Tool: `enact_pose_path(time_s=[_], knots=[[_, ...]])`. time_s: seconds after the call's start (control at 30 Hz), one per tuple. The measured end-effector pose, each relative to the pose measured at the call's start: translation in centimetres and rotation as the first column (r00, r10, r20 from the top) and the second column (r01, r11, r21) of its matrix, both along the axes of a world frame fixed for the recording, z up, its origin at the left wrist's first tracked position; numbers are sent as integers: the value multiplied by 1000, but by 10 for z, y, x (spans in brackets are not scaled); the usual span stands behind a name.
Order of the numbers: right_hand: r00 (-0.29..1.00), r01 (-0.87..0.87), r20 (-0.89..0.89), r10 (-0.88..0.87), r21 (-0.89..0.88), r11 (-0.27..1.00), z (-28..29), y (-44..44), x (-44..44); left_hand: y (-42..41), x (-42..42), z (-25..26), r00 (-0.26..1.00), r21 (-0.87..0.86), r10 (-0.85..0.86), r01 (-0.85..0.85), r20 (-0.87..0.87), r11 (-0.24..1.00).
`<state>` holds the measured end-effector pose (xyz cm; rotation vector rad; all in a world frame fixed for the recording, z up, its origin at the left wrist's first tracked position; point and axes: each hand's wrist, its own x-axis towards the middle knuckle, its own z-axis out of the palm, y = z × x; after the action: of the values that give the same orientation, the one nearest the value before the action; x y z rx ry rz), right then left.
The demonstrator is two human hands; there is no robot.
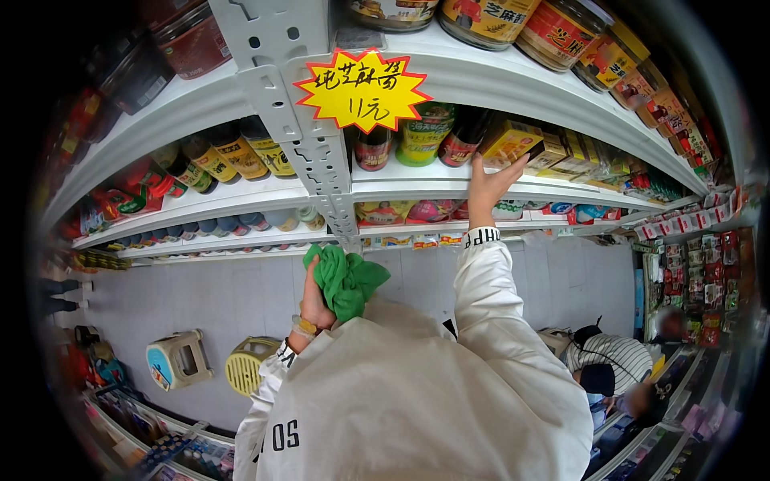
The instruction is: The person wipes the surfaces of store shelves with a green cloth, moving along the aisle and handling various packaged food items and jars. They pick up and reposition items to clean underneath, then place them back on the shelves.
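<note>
Crumpled green cloth [348,279] is held in my left hand [316,297], low in front of the shelves. My right hand [492,183] reaches up to the front of a white metal shelf [409,180], fingers spread, touching or almost touching a yellow carton [510,143]. Beside that carton stand a dark-capped bottle with a red label [457,147], a green bottle [424,135] and another red-labelled bottle [373,149]. More cartons [556,150] run along the shelf to the right. A yellow starburst price sign [364,90] hangs by the upright post.
Glass jars [487,21] line the shelf above; sauce bottles [216,157] stand left of the post. Behind me on the floor are a beige stool [178,361] and a yellow plastic stool [249,364]. A person in a striped top [610,361] is low at the right by the opposite shelves.
</note>
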<state>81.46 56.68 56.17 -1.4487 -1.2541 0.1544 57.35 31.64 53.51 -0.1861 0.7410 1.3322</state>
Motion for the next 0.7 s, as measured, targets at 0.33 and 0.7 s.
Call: enact_pose_path(time_s=[0.33, 0.7], knots=[[996, -18, 87, 17, 8, 1000, 0, 0, 0, -8, -6, 6, 999, 16, -6, 6, 47, 1000], [992, -3, 129, 0, 21, 1000, -7, 3, 2, -16, -9, 8, 993, 54, 47, -53, 108, 997]])
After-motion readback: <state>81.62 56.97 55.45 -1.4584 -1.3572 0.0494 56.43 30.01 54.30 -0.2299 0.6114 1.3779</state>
